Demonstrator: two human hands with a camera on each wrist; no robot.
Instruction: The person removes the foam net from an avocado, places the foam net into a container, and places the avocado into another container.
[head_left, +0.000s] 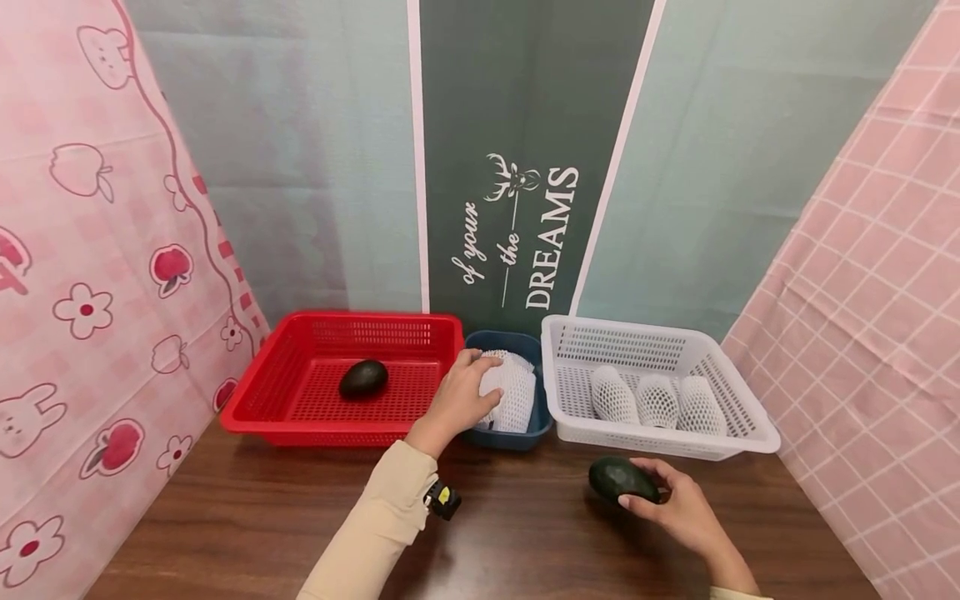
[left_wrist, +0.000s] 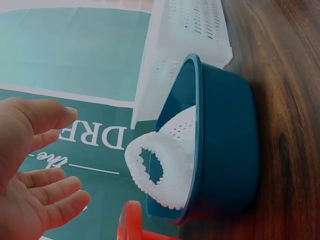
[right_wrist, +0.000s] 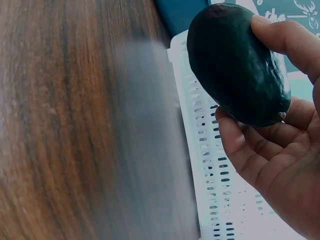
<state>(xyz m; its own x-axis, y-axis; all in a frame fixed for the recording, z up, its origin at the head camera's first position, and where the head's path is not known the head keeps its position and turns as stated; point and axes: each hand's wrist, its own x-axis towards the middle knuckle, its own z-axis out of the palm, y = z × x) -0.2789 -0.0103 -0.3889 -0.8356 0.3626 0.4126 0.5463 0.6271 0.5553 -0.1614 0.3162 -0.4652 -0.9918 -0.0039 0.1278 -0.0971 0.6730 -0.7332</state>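
A dark green avocado (head_left: 622,479) is gripped between the thumb and fingers of my right hand (head_left: 686,508), in front of the white basket. The right wrist view shows that avocado (right_wrist: 237,65) up close, its stem end toward the palm. My left hand (head_left: 465,396) is over the blue bin (head_left: 517,442), which holds white foam net sleeves (head_left: 517,392). In the left wrist view the left hand (left_wrist: 35,175) has its fingers spread, apart from the sleeve (left_wrist: 170,175) whose ragged opening shows. Another avocado (head_left: 363,379) lies bare in the red basket (head_left: 262,408).
To the right stands a white basket (head_left: 558,383) with several foam-covered pieces; three net sleeves (head_left: 657,402) show in a row. The containers stand side by side on a wooden table (head_left: 525,533). A printed curtain (head_left: 360,167) hangs behind, with pink cloths at both sides.
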